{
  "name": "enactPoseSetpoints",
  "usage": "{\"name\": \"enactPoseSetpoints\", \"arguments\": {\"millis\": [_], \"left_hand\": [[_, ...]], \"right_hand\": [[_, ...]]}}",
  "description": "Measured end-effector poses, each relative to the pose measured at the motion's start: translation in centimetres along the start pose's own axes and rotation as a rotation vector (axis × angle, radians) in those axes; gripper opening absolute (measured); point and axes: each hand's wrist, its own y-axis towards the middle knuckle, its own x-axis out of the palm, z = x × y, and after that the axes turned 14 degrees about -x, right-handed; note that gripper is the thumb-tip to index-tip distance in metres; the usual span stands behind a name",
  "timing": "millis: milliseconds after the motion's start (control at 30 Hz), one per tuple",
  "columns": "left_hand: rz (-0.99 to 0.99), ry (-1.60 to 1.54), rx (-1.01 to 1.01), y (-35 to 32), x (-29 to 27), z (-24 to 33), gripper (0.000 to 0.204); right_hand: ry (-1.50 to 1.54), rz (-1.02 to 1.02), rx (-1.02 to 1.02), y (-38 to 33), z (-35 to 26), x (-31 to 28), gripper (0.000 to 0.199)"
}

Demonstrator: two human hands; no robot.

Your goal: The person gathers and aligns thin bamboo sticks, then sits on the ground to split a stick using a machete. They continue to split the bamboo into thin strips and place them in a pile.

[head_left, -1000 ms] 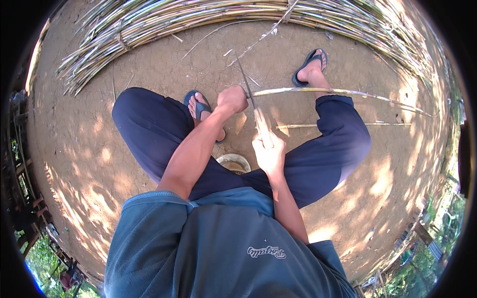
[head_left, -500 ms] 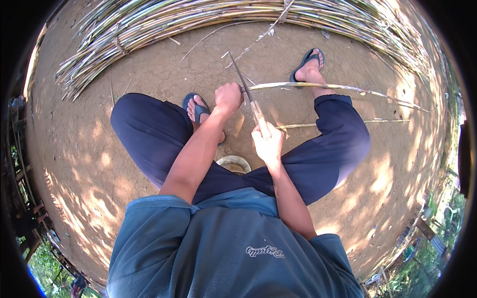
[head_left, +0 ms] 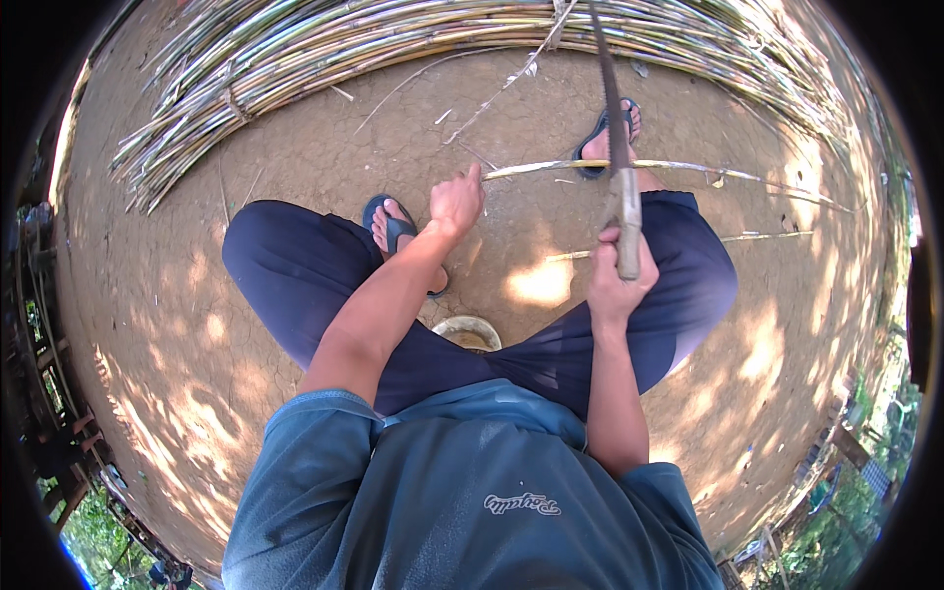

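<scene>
My left hand point(head_left: 456, 205) is closed round the near end of a pale cane stalk point(head_left: 536, 168), its index finger lifted beside that end. The stalk reaches to the right across my right ankle and thins out. In my right hand point(head_left: 619, 285), raised over my right thigh, is a hand saw point(head_left: 612, 118) with a narrow, toothed dark blade and a light wooden handle. Its blade points away from me and crosses above the stalk in this view, beside my right foot; whether the two touch I cannot tell.
A long bundle of tied canes point(head_left: 383, 37) lies on the far ground. A second thin stalk point(head_left: 757, 237) extends right of my right leg. A round metal bowl point(head_left: 468, 327) sits between my legs. My sandalled feet stand apart on cracked earth.
My right hand has swung the saw right and upward, away from my left hand. My left hand stays at the stalk's end, with its index finger now raised.
</scene>
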Motion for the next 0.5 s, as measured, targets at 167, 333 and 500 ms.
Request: {"name": "enactPoseSetpoints", "arguments": {"millis": [167, 333, 500], "left_hand": [[0.124, 0.065, 0.155, 1.8, 1.7, -0.3, 0.023], [-0.046, 0.071, 0.055, 3.5, 1.3, 0.4, 0.026], [-0.215, 0.19, 0.077, 3.4, -2.0, 1.0, 0.033]], "right_hand": [[-0.107, 0.315, -0.254, 1.1, -1.5, -10.6, 0.009], [-0.294, 0.541, -0.165, 1.2, 0.4, -21.6, 0.021], [-1.1, 0.363, 0.302, -7.4, 11.6, -24.7, 0.023]]}}
